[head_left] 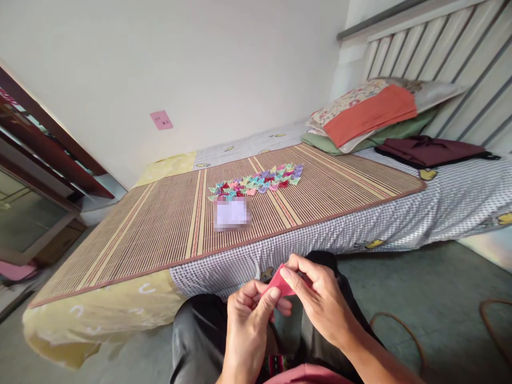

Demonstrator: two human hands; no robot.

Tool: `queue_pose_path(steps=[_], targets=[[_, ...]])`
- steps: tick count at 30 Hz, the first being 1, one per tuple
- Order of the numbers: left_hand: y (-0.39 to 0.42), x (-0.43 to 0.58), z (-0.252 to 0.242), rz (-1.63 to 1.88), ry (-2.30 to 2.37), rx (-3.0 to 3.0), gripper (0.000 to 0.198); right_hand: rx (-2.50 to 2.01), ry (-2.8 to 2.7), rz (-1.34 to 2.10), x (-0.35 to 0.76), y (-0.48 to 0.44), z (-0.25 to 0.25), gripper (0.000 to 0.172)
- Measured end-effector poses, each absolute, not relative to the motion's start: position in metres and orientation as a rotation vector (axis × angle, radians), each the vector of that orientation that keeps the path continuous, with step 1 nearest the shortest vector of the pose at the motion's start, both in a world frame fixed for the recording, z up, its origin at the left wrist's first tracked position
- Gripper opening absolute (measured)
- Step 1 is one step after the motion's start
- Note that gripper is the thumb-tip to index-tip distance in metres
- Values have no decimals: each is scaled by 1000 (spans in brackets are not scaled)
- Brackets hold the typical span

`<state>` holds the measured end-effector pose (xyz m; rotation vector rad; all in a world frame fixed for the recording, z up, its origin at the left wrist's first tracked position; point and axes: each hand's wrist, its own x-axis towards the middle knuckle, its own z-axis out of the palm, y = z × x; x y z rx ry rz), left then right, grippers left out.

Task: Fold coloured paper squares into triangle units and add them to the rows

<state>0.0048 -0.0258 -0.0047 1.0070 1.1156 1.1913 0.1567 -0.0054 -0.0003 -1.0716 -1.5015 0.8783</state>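
Note:
A small folded piece of red paper (283, 282) is held between both hands above my lap. My left hand (252, 314) pinches its lower left part, with the thumb on top. On its upper right edge, the thumb and fingers of my right hand (316, 290) are closed. Several rows of small folded paper pieces (260, 181) in many colours lie on the striped mat (160, 229) of the bed in front of me. Just nearer than these rows is a blurred white rectangular item (232, 214).
Pillows (372, 112) are stacked at the right end of the bed, beside a folded maroon cloth item (436, 151). A pink note (161, 120) is on the wall. A brown cable (404, 328) curves over the floor at the right.

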Motion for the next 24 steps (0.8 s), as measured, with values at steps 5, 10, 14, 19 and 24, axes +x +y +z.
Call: queue_pose_path(steps=[5,10,14,19,24], targets=[[-31,6,-3,1202,1195,1115,47,-1079,-1501,893,157,-4,-1,41],[-30,0,1,1165,1158,1077,52,-1069,-1498,851,161,-2,1,41],[-27,-1,2,1150,1065,1042,39,-1037,-1529,887,159,-5,1,36],[-27,4,-3,1139,1055,964,35,-1013,-1531,955,152,-9,-5,33],[-28,1,0,1081,1060,1008,34,-988,-1542,1005,155,-11,-4,28]])
